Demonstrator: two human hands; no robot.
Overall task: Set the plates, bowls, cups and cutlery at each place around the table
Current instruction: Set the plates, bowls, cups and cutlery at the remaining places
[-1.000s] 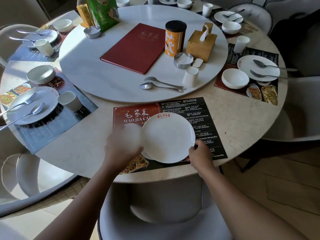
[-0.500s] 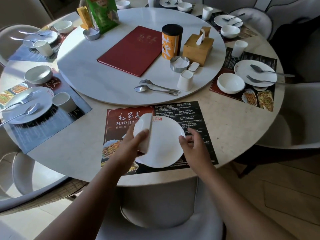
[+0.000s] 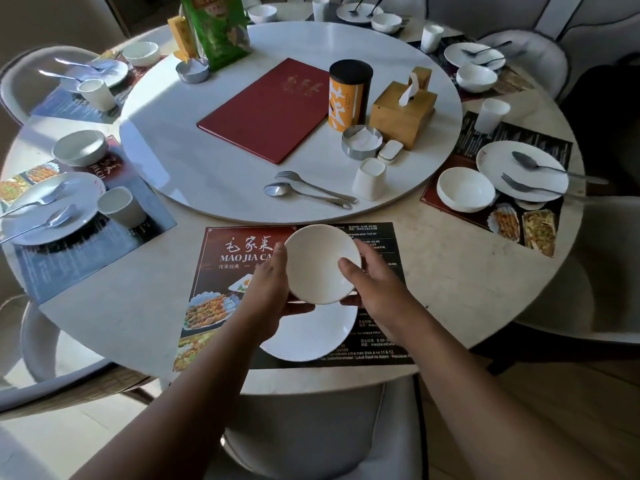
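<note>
**Q:** What are the working surface and its edges?

**A:** The round pale stone table (image 3: 450, 282) fills most of the frame. Its near edge curves across the lower centre, and a grey padded chair (image 3: 311, 441) sits directly below that edge. The round white turntable (image 3: 194, 174) occupies the upper centre. Its near rim runs just beyond the far edge of the dark printed paper placemat (image 3: 239, 244) at centre. Bare tabletop lies to the left and right of this placemat, separating it from the set places at the frame's left and right sides.

**Q:** Where are the task items and the hands?

**A:** The white round plate (image 3: 311, 334) lies on the near half of the placemat, at lower centre. The white ceramic bowl (image 3: 322, 265) is over the plate's far edge, tilted with its mouth towards the camera.
- The left hand (image 3: 266, 289) grips the bowl's left side, with the fingers outside and the thumb underneath.
- The right hand (image 3: 374, 285) grips the right side, with the thumb hooked over the rim into the bowl.

Contact between bowl and plate cannot be determined.

**Q:** What stands nearby?

**A:** All of it is on the turntable, beyond the bowl.
- Upper centre: the red rectangular menu folder (image 3: 266, 109), the wooden tissue box (image 3: 403, 112) and the orange-and-black cylindrical canister (image 3: 349, 95).
- Near rim: the white square cup (image 3: 370, 178), the steel fork (image 3: 311, 183) and the steel spoon (image 3: 301, 194), all apart from the bowl.
</note>
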